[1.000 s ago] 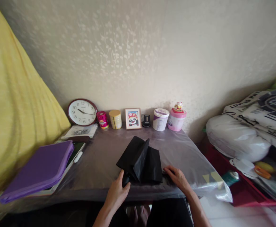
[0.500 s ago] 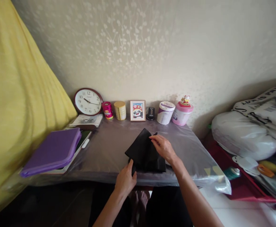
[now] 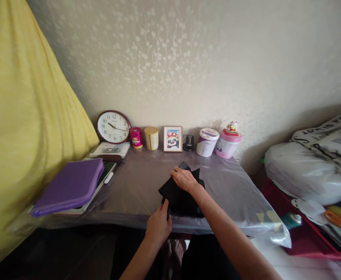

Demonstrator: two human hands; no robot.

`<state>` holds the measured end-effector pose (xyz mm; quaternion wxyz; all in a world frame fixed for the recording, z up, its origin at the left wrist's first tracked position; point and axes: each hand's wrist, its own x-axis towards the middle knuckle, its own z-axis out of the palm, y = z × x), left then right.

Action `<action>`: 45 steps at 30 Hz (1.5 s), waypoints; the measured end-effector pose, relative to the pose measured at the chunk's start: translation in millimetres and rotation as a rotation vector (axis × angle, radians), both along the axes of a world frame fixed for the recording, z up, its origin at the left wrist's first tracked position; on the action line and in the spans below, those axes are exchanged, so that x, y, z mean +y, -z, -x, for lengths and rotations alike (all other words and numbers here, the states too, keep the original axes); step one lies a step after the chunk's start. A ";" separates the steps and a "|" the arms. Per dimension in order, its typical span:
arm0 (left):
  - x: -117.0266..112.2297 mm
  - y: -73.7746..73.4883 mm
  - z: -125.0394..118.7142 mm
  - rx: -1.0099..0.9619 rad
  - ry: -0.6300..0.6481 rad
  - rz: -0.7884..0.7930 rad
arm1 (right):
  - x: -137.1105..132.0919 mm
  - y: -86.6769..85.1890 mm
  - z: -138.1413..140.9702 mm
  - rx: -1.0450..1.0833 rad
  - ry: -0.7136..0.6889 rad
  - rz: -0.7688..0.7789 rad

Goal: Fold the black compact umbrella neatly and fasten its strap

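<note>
shifting leftward over the black cloth (image 3: 180,203) since the earlier frame, the right hand (image 3: 184,179) is now lying across its upper part, fingers curling downward; whether they are gripping or only pressing, i cannot tell. the left hand (image 3: 159,222) is grasping the lower left edge between thumb and forefinger. the cloth is lying crumpled near the table's (image 3: 138,177) front edge, while a picture frame (image 3: 173,139) is standing behind it.

Bare hands (image 3: 159,224), bare forearms (image 3: 230,227); black legwear (image 3: 210,256); feet (image 3: 178,251) with toes uncovered.
</note>
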<state>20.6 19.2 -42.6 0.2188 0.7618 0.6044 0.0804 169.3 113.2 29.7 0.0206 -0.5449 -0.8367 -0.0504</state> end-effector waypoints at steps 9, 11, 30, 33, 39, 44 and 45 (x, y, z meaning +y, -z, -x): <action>-2.7 3.8 -3.4 0.049 0.014 -0.048 | 13.3 9.2 10.7 0.085 0.145 -0.079; -3.4 4.8 -3.6 0.062 0.017 -0.047 | 14.2 18.3 14.9 0.074 0.158 -0.052; 4.2 3.5 -3.8 0.125 0.108 -0.046 | -1.5 32.7 9.7 0.258 0.016 -0.055; 5.1 4.9 -3.4 0.104 0.104 -0.042 | -28.4 38.7 2.0 0.359 -0.110 -0.058; 6.7 4.8 -4.8 0.088 0.095 -0.011 | -49.8 61.5 -15.2 0.426 -0.131 -0.121; 7.5 5.0 -5.8 0.098 0.079 0.009 | -16.4 68.4 -20.2 0.359 -0.131 -0.119; 7.6 5.3 -5.9 0.096 0.073 0.012 | -7.6 68.9 -21.1 0.343 -0.135 -0.121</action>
